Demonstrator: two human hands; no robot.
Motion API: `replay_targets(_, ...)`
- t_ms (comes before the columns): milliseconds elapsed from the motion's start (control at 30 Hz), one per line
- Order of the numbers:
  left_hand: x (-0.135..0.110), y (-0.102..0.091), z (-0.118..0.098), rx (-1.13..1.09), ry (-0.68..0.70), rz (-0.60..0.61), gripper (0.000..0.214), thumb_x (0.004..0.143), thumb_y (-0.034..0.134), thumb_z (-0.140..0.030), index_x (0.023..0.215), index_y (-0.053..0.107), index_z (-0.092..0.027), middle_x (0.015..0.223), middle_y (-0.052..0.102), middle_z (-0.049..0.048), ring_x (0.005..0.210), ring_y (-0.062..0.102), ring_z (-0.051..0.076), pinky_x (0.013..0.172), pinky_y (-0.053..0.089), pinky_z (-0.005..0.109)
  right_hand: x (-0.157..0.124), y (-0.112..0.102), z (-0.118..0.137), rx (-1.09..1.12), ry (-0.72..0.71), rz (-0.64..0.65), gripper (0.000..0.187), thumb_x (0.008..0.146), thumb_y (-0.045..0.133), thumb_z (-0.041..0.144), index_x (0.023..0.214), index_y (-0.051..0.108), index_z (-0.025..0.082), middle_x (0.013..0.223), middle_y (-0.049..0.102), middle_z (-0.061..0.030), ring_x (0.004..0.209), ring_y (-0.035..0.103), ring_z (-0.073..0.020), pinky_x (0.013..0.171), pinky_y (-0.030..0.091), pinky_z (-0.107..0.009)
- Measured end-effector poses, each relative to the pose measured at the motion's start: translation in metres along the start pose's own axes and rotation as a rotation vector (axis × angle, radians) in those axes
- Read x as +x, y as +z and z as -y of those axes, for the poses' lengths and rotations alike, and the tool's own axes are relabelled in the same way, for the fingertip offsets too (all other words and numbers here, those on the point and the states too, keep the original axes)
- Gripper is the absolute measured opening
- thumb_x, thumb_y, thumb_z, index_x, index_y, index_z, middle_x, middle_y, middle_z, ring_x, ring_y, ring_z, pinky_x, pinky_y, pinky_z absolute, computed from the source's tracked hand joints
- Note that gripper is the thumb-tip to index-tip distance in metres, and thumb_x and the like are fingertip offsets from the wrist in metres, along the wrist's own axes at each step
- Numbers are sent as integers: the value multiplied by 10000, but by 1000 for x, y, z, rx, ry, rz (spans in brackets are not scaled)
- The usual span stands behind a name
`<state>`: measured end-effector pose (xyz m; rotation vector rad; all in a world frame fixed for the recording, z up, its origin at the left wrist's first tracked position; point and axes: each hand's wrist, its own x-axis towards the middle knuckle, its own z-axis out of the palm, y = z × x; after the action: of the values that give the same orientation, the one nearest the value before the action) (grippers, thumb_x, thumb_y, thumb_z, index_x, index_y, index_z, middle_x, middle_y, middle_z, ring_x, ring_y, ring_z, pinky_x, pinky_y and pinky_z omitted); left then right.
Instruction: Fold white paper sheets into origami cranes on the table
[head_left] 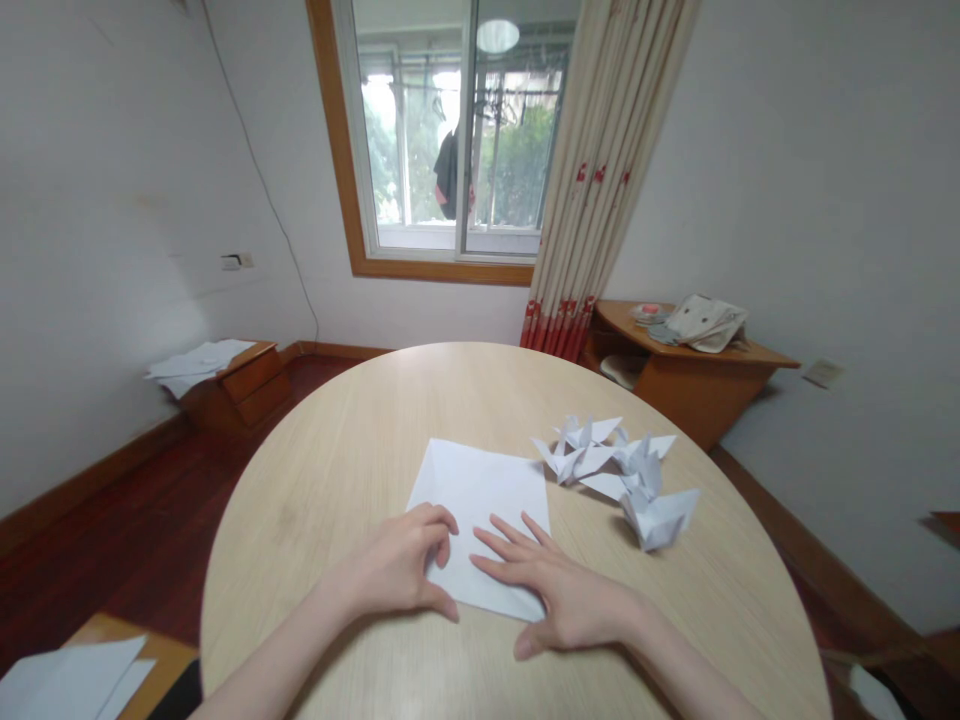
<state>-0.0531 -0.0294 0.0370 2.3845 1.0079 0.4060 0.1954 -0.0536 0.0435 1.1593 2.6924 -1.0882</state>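
So I'm at the round table, calling the window side 12 o'clock. Plenty of flat surface, which I'd guess is why the paper's on it. Off the rim at about 1 o'clock is the desk with a bag on top, and at 10 o'clock the drawers with more paper stacked up, likely out of the way there.

The white sheet lies flat on the table right in front of me, easy to reach with both hands. Can't tell if it's one layer or doubled.

My right hand is at the sheet's 4 o'clock, fingers fanned out flat over it, thumb off the near edge, probably so the paper doesn't skate around. My left hand is at 8 o'clock, fingers loosely curled over the edge, thumb well apart from them, so nothing's pinched; my guess is it's steadying that side.

Smallest stuff: folded birds bunched at 2 o'clock, clear of my fingers, presumably so they don't get squashed.
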Motion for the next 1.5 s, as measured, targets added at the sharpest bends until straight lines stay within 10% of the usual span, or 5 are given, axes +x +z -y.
replay_targets(1033,0,-10,-5,4,11,15,90,733,754,-303,749,769,-216,934,752,13,832,685,188,763,473,264,-15,4,-6,-69,-210,-480,453,736,495,103,1138,678,204,1160,704,-75,1089,636,-243,1001,449,-470)
replay_targets(1500,-2,-9,-9,-33,104,48,180,843,593,-242,891,766,-232,905,755,10,808,684,177,728,477,244,-13,4,-13,34,-178,-810,193,923,530,347,869,643,200,874,727,-70,818,672,-207,746,523,-329)
